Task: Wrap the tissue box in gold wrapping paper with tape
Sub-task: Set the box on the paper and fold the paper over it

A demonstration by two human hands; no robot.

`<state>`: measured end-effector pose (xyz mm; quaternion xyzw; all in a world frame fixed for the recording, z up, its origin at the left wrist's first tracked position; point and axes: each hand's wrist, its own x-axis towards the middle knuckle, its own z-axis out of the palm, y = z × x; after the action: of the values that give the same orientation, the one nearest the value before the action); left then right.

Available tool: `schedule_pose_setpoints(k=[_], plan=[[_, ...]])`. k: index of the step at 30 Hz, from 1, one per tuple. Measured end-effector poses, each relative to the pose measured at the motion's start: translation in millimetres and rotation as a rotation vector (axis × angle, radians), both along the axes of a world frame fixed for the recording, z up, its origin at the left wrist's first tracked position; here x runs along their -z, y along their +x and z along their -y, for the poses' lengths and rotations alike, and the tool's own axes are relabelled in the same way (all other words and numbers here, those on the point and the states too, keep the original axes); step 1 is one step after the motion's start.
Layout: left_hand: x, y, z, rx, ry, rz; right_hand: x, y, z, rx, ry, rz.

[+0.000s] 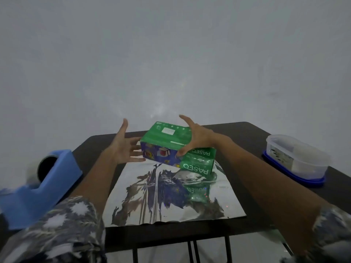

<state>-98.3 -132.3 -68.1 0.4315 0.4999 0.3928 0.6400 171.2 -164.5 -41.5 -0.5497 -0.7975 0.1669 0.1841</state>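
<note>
A green and purple tissue box is held tilted above the far end of a shiny reflective sheet of wrapping paper that lies flat on the dark table. My right hand grips the box from its right side, thumb on the near face and fingers over the top. My left hand is spread, its fingertips touching the box's left end. A second green tissue box marked PASEO stands on the sheet just under and right of the held one.
A blue tape dispenser with a roll of tape sits at the table's left edge. A clear plastic container with a blue lid stands at the right edge. A plain wall rises behind the table.
</note>
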Motion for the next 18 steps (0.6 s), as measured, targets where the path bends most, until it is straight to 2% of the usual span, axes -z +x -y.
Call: schedule_pose_setpoints(k=[2, 4, 7, 9, 10, 13, 18], plan=[[-7.9, 2.0, 7.8, 0.104, 0.020, -0.242, 0.0, -8.8, -1.2, -0.043, 0.074, 0.113], [-6.7, 6.2, 10.1, 0.096, 0.018, -0.368, -1.6, -12.5, 1.4, -0.051, 0.149, 0.117], [4.9, 5.5, 10.8, 0.013, -0.026, -0.347, 8.5, -6.4, 8.4, 0.079, 0.311, -0.017], [9.5, 3.1, 11.4, -0.054, -0.038, -0.343, 29.6, 4.6, 11.5, 0.247, 0.285, -0.263], [11.1, 2.5, 10.8, -0.073, -0.047, -0.344, 42.0, 11.6, 12.9, 0.326, 0.233, -0.319], [12.3, 2.7, 9.7, -0.090, -0.065, -0.357, 73.5, 30.8, 13.8, 0.444, 0.108, -0.253], [11.8, 11.4, 11.3, -0.121, -0.052, -0.389, 77.9, 38.1, 9.4, 0.509, 0.156, -0.474]])
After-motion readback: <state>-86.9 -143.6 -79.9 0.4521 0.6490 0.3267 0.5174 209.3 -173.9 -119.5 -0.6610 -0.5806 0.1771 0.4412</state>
